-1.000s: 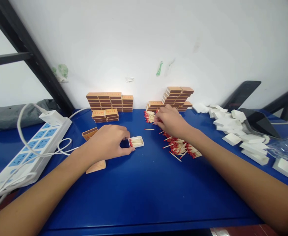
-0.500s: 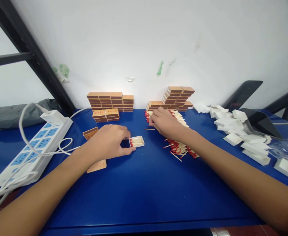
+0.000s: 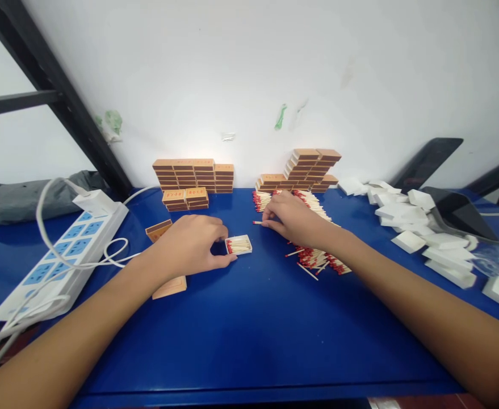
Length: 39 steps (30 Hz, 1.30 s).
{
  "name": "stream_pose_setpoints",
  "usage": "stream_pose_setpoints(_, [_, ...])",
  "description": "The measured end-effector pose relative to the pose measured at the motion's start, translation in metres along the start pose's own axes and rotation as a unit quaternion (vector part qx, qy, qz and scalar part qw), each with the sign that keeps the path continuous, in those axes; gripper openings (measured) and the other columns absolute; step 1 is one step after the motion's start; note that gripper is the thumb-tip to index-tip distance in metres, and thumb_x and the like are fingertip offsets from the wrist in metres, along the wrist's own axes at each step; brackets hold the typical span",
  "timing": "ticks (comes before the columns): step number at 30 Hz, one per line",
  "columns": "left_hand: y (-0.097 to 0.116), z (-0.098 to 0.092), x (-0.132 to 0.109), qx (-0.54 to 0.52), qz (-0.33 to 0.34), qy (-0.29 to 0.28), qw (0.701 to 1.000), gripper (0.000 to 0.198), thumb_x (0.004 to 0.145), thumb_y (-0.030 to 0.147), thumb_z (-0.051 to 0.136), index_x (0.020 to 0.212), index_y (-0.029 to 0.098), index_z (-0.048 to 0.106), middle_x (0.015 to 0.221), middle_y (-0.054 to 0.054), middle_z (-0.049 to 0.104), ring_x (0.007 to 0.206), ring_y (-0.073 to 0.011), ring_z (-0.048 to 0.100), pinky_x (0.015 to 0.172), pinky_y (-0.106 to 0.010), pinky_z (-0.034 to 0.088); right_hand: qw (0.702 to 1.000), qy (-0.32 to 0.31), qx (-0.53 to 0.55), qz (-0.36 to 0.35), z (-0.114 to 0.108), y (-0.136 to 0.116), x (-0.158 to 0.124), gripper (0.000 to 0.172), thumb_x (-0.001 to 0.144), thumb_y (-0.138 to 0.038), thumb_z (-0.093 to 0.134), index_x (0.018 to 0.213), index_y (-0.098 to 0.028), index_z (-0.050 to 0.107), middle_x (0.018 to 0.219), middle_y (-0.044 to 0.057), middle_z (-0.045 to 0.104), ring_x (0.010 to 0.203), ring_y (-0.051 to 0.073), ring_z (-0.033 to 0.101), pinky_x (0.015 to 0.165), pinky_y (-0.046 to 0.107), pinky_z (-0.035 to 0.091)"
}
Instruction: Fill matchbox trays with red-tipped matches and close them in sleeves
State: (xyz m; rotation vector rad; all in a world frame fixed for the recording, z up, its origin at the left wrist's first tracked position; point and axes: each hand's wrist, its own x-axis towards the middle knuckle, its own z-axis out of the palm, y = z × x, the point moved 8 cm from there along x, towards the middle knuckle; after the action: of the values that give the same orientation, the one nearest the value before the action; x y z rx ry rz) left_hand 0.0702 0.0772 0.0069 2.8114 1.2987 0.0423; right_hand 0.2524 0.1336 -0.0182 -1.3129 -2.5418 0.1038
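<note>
A white matchbox tray (image 3: 250,248), partly filled with red-tipped matches, lies on the blue table. My left hand (image 3: 192,241) curves around its left end, thumb at the near corner and index finger at the far one. Right of it, my right hand (image 3: 289,218) has thumb and fingers closed at the tail of a single match (image 3: 256,222), whose red head points left. A large heap of matches (image 3: 315,258) spreads under and beside my right wrist. Another group of matches (image 3: 261,200) lies just behind the fingers.
Stacked matchboxes (image 3: 189,175) stand along the wall, with a second stepped stack (image 3: 309,170) to the right. Orange sleeves (image 3: 169,287) lie by my left wrist. A power strip (image 3: 68,250) with white cables is at left. White trays (image 3: 402,213) are piled at right.
My right hand has shifted slightly down from the matches at the back, and its fingers have closed on the single match. My left hand stays at the tray.
</note>
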Motion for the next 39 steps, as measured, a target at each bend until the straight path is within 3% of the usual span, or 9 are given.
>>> stream_pose_setpoints(6, [0.001,-0.002,0.001,0.002,0.003,0.004,1.000,0.031,0.094,0.049,0.071,0.099,0.019,0.080,0.090,-0.004,0.074,0.080,-0.0215,0.068,0.065,-0.034,0.040,1.000,0.006,0.003,-0.025,-0.002,-0.013,-0.002,0.018,0.104,-0.022,0.057,0.090,-0.019,0.068,0.101,0.013,0.070,0.103,0.030,0.053,0.090,0.042,0.042])
stream_pose_setpoints(12, [0.002,-0.002,0.000,-0.004,0.014,0.016,1.000,0.031,0.094,0.049,0.071,0.097,0.019,0.079,0.089,-0.004,0.074,0.079,-0.0214,0.069,0.065,-0.033,0.041,0.995,0.038,0.060,-0.068,-0.019,-0.055,-0.015,0.016,0.107,-0.025,0.058,0.096,-0.021,0.069,0.105,0.011,0.069,0.104,0.028,0.055,0.090,0.041,0.042])
stream_pose_setpoints(16, [0.003,-0.003,0.000,-0.003,0.014,0.021,1.000,0.030,0.095,0.048,0.071,0.093,0.019,0.077,0.088,-0.003,0.074,0.078,-0.0213,0.068,0.065,-0.034,0.040,0.994,0.044,0.064,-0.083,-0.012,-0.078,-0.019,0.017,0.107,-0.024,0.058,0.095,-0.021,0.069,0.104,0.010,0.068,0.101,0.027,0.056,0.089,0.040,0.043])
stream_pose_setpoints(21, [0.004,-0.003,-0.001,0.003,0.019,0.023,1.000,0.032,0.095,0.049,0.071,0.089,0.018,0.075,0.086,-0.004,0.072,0.078,-0.0217,0.067,0.065,-0.034,0.040,0.993,0.055,0.067,-0.077,-0.004,-0.086,-0.018,0.019,0.107,-0.021,0.058,0.094,-0.020,0.072,0.100,0.010,0.068,0.099,0.026,0.055,0.090,0.041,0.044])
stream_pose_setpoints(25, [0.003,-0.003,-0.002,-0.003,0.013,0.024,1.000,0.030,0.095,0.049,0.071,0.094,0.019,0.077,0.089,-0.004,0.074,0.081,-0.0220,0.069,0.065,-0.034,0.041,0.991,0.070,0.078,-0.088,-0.015,-0.071,-0.016,0.017,0.107,-0.024,0.060,0.098,-0.020,0.074,0.101,0.010,0.070,0.101,0.026,0.057,0.092,0.041,0.045])
stream_pose_setpoints(29, [0.003,-0.004,-0.002,-0.005,0.016,0.020,1.000,0.030,0.095,0.048,0.071,0.098,0.020,0.079,0.090,-0.004,0.074,0.081,-0.0221,0.070,0.065,-0.033,0.042,0.993,0.111,0.000,-0.043,-0.036,-0.021,-0.011,0.019,0.105,-0.025,0.058,0.095,-0.022,0.074,0.099,0.011,0.071,0.098,0.029,0.055,0.092,0.044,0.042])
stream_pose_setpoints(33, [0.003,-0.003,-0.002,-0.003,0.017,0.017,1.000,0.030,0.095,0.048,0.071,0.099,0.019,0.079,0.089,-0.004,0.074,0.079,-0.0218,0.069,0.065,-0.033,0.042,0.994,0.084,-0.074,0.007,-0.033,0.019,-0.008,0.013,0.099,-0.022,0.064,0.093,-0.021,0.075,0.098,0.012,0.071,0.096,0.030,0.053,0.089,0.044,0.040])
stream_pose_setpoints(39, [0.003,-0.003,-0.001,0.001,0.019,0.024,1.000,0.029,0.094,0.048,0.071,0.098,0.020,0.079,0.089,-0.004,0.074,0.081,-0.0220,0.070,0.065,-0.033,0.043,0.993,0.052,-0.110,-0.002,-0.013,0.016,-0.003,0.013,0.099,-0.020,0.066,0.105,-0.019,0.077,0.105,0.014,0.070,0.106,0.032,0.052,0.088,0.042,0.040])
